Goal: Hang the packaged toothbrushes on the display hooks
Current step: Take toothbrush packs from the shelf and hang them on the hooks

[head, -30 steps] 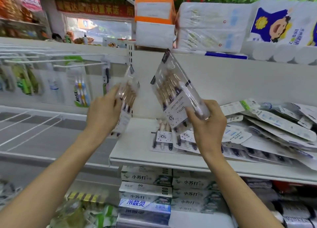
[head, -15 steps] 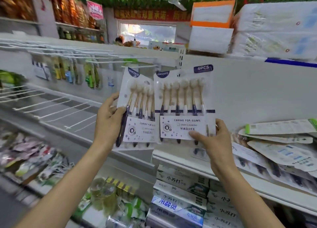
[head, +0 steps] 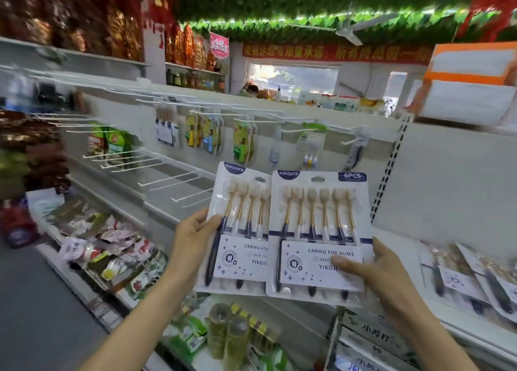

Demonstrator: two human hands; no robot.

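Two flat blister packs of toothbrushes are held upright, side by side, in front of a shop display. The right pack (head: 320, 236), labelled "6PCS" and "CARING FOR GUMS", shows six gold-and-navy brushes; its left edge overlaps the left pack (head: 240, 228), which is of the same kind. The right hand (head: 372, 273) grips the right pack at its lower right corner, thumb pressed across the front label and fingers curled behind. The left hand (head: 195, 233) grips the left pack along its left edge, thumb on the front near the brush handles and fingers behind.

Above and beyond both hands, white wire display hooks (head: 246, 122) jut from a back panel; some carry hanging toothbrush packs (head: 243, 144), others below and to the left are bare (head: 167, 177). To the right of the right hand, more toothbrush packs (head: 475, 281) lie flat on a white shelf (head: 400, 247). Below the hands sit boxed toothpaste (head: 372, 340) and other goods, blurred.
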